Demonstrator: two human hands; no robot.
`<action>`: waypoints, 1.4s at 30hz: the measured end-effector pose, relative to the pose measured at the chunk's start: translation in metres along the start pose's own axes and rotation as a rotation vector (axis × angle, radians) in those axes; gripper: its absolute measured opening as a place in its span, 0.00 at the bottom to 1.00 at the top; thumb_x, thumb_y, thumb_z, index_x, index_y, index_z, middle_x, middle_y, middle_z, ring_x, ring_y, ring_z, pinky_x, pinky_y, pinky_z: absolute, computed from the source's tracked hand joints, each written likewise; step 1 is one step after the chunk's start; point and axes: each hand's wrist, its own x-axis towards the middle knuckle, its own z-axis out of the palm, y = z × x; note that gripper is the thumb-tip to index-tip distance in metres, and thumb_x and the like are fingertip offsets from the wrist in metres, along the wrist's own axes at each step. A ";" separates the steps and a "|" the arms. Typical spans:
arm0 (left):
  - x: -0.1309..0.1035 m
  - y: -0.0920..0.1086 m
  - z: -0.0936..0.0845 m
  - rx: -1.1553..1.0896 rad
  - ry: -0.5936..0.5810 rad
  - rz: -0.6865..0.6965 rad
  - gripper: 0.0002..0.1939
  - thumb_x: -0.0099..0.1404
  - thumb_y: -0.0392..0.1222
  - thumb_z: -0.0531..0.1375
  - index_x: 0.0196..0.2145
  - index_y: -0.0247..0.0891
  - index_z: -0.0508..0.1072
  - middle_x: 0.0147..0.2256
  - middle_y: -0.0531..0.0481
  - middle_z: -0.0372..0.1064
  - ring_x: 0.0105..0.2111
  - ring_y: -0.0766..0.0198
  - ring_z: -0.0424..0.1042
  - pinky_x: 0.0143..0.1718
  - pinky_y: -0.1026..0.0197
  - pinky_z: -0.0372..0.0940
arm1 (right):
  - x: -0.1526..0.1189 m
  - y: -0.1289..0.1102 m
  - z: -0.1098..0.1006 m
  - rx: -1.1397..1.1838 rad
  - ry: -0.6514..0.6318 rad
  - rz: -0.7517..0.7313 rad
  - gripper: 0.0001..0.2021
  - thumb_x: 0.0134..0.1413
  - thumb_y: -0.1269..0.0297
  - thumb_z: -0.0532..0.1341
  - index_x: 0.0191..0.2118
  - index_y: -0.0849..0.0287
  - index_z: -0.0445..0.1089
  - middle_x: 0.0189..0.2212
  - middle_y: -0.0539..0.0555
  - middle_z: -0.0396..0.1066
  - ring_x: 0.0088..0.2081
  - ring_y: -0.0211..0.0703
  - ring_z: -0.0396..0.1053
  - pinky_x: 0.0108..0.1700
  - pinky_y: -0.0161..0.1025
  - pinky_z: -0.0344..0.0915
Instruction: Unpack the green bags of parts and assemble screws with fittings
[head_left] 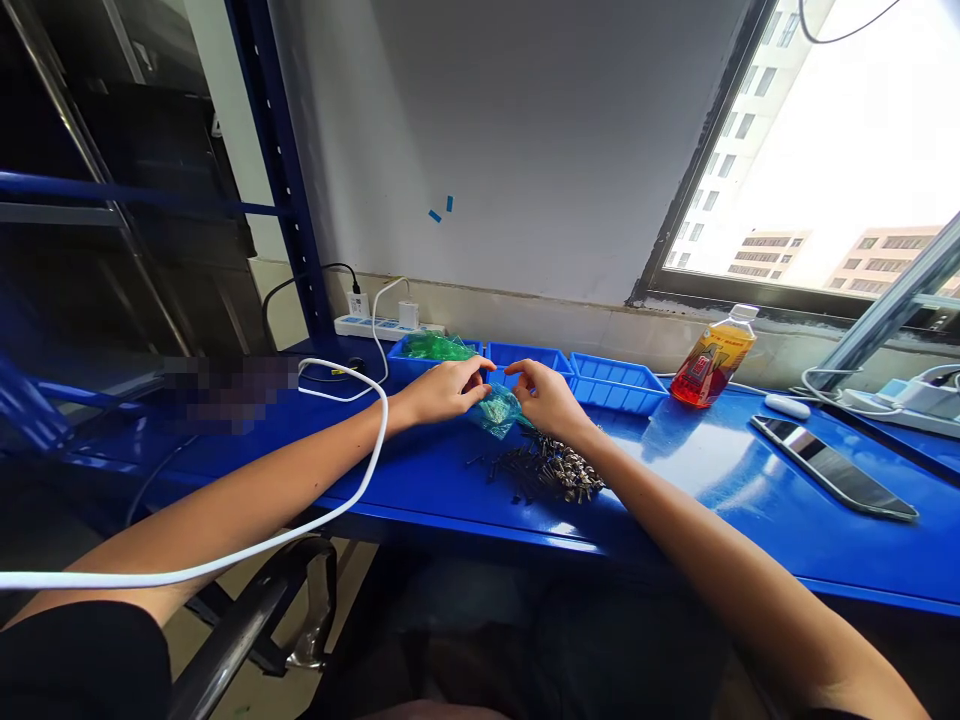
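Observation:
A small clear green-tinted bag (495, 411) with pale pieces inside lies on the blue table between my hands. My left hand (450, 388) is at the bag's left upper side, its thumb and index finger bent toward each other with a gap between the tips. On the other side, my right hand (546, 396) has its fingers curled at the bag's right edge; its fingertips seem to touch the bag. A loose pile of small metal screws (564, 470) lies beside and below my right hand, with darker ones toward the left.
Behind my hands stand blue bins (616, 384), the left one holding green bags (436, 347). A drink bottle (714, 358) and a phone (832, 466) are at the right. A white cable (379, 440) crosses over my left forearm. A power strip (386, 328) lies by the wall.

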 end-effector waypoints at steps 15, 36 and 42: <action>0.004 -0.013 0.005 0.236 -0.215 0.000 0.16 0.61 0.39 0.50 0.44 0.36 0.70 0.43 0.44 0.70 0.45 0.57 0.68 0.47 0.58 0.61 | -0.015 -0.008 0.000 -0.489 -0.346 -0.177 0.16 0.57 0.73 0.51 0.50 0.61 0.67 0.42 0.60 0.69 0.47 0.50 0.64 0.46 0.43 0.60; 0.000 0.002 0.005 0.035 -0.219 0.141 0.06 0.58 0.37 0.53 0.33 0.35 0.69 0.33 0.48 0.72 0.31 0.63 0.69 0.33 0.65 0.61 | -0.016 -0.008 0.004 -0.579 -0.359 -0.224 0.11 0.55 0.75 0.50 0.41 0.63 0.66 0.39 0.60 0.71 0.42 0.48 0.66 0.44 0.40 0.60; -0.001 0.000 0.006 0.066 -0.208 0.155 0.09 0.54 0.31 0.52 0.33 0.36 0.68 0.29 0.50 0.70 0.28 0.64 0.68 0.31 0.64 0.61 | -0.016 -0.010 0.003 -0.540 -0.339 -0.196 0.11 0.56 0.74 0.50 0.43 0.63 0.66 0.40 0.59 0.71 0.43 0.48 0.66 0.42 0.40 0.60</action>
